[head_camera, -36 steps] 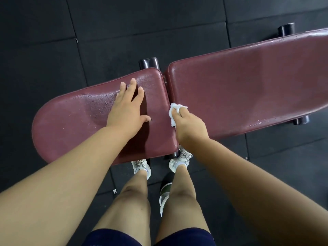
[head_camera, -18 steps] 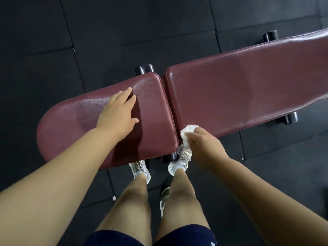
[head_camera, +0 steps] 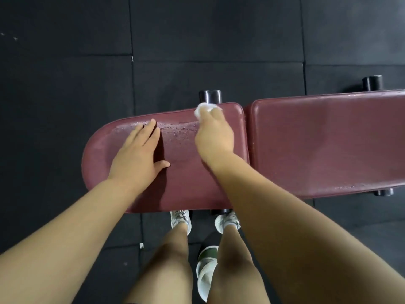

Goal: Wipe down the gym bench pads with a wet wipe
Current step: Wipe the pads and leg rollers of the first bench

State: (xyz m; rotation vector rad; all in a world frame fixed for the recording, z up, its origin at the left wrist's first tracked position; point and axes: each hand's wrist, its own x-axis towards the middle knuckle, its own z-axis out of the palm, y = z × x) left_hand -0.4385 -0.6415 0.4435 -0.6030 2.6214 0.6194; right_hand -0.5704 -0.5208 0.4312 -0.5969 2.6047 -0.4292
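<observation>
Gym: padded maroon bench (head_camera: 317, 145) w/ 2 pads, black rubber floor tiles (head_camera: 65, 84).

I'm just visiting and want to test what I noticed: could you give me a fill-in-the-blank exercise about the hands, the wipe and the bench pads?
The right hand holds the wet wipe at the ___ edge of the seat pad, away from the person.
The left hand lies flat on the same pad, holding ___.
The long back pad is touched by ___ hand.
Missing words: far; nothing; neither.

seat pad (head_camera: 186, 183) | wet | left hand (head_camera: 135, 159) flat | wet wipe (head_camera: 202, 107) far edge
</observation>
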